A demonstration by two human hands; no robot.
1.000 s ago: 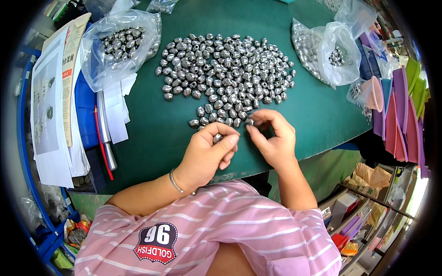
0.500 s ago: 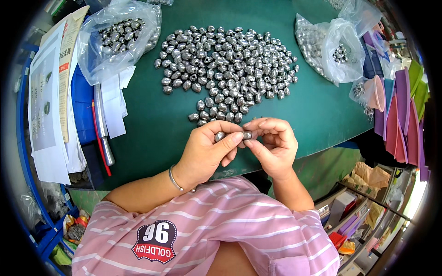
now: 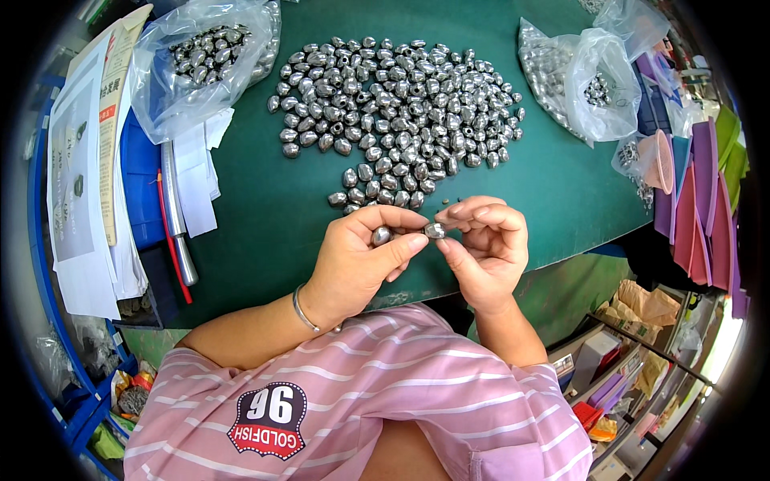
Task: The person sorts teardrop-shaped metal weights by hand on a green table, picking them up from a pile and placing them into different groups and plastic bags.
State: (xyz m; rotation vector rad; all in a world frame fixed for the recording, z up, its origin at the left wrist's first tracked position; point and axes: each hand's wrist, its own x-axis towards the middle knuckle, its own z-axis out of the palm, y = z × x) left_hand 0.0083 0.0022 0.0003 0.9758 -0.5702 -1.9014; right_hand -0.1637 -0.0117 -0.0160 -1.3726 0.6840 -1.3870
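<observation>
Close to the table's front edge, my left hand point(image 3: 353, 248) is closed, with a shiny faceted metal bead point(image 3: 381, 236) tucked in the crook between thumb and index finger. A second metal bead point(image 3: 434, 231) sits between the fingertips of both hands. My right hand point(image 3: 489, 248) pinches that one with thumb and index finger, its other fingers curled loosely. The left thumb and index tips reach the bead's left end. Just beyond my hands lies a broad pile of similar beads point(image 3: 401, 112), some showing a dark hole at one end.
A green tabletop point(image 3: 249, 240) carries the pile. Clear plastic bags of beads stand at the far left point(image 3: 152, 96) and far right point(image 3: 609, 120). Papers point(image 3: 80, 200), a red pen point(image 3: 172, 232) and a metal rod point(image 3: 186, 260) line the left side. Coloured plastic bins point(image 3: 698, 208) stand at right.
The right hand has shifted slightly right, and the bead at the fingertips has moved a little right and up, now showing more of its surface. The left hand keeps its bead.
</observation>
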